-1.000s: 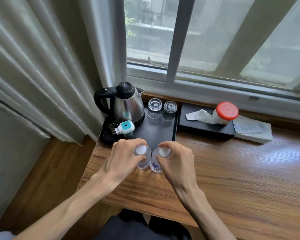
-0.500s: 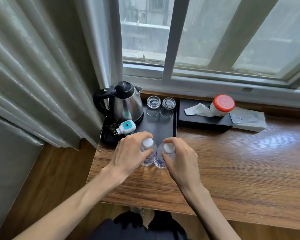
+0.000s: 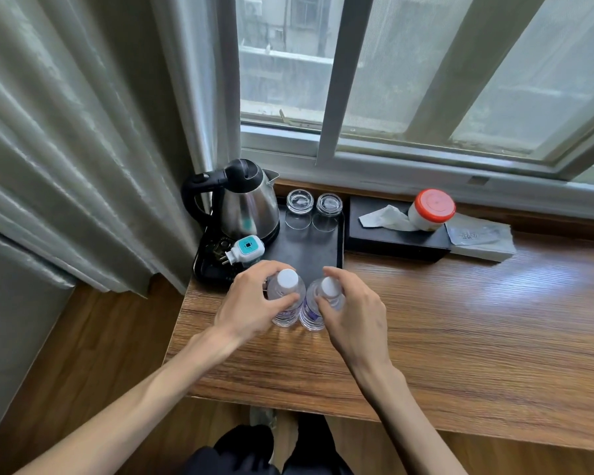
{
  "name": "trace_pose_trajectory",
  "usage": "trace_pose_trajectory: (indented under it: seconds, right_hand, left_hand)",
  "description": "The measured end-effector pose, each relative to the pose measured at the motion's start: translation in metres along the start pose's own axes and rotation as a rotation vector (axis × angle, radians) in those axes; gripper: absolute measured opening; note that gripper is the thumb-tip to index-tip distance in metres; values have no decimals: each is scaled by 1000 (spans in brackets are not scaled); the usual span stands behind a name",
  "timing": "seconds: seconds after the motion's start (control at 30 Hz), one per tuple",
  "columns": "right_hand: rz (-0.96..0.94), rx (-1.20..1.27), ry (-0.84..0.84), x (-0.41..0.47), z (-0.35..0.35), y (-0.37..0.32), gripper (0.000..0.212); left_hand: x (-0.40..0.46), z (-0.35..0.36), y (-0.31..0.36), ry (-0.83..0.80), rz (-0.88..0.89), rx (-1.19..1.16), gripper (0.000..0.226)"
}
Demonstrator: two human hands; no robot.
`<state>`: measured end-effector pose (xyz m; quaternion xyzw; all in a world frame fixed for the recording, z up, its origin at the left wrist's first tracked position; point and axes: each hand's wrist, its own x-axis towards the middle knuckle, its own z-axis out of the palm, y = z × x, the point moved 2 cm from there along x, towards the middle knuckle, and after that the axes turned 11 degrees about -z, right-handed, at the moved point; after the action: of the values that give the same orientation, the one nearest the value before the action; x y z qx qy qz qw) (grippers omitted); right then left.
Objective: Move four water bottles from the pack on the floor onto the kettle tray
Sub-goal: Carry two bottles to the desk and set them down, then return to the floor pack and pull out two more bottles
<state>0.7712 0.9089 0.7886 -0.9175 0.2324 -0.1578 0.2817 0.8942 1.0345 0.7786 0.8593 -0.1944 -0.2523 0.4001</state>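
Two clear water bottles with white caps stand side by side on the wooden table, just in front of the black kettle tray (image 3: 306,252). My left hand (image 3: 251,303) is wrapped around the left bottle (image 3: 286,293). My right hand (image 3: 354,313) grips the right bottle (image 3: 323,303). Both bottles are upright and almost touching each other. The tray holds a steel kettle (image 3: 247,204) at its left and two upturned glasses (image 3: 314,209) at the back. The pack on the floor is out of sight.
A white and teal plug adapter (image 3: 246,250) lies on the tray's left front. To the right sits a black tissue box (image 3: 391,238) with a red-lidded jar (image 3: 431,209) on it. A curtain (image 3: 83,132) hangs at the left, and the window sill runs behind.
Both hands have carried the bottles a little forward, toward the tray's front edge. The view has tilted up, showing more window.
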Motion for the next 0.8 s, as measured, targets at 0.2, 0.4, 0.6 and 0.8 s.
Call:
trace_pose_trajectory:
  seconds: [0.2, 0.4, 0.6, 0.8]
  right_hand:
    - [3, 90, -26, -2, -6, 5, 63]
    - [63, 247, 65, -17, -54, 32, 72]
    - [156, 196, 134, -61, -125, 97, 73]
    - [346, 182, 264, -139, -215, 200, 69]
  left_hand:
    - [-12, -7, 6, 46, 34, 36, 75]
    - [-33, 5, 55, 73, 217, 59, 58]
    - [-43, 76, 121, -61, 318, 87, 60]
    - [-56, 213, 189, -318, 429, 286, 68]
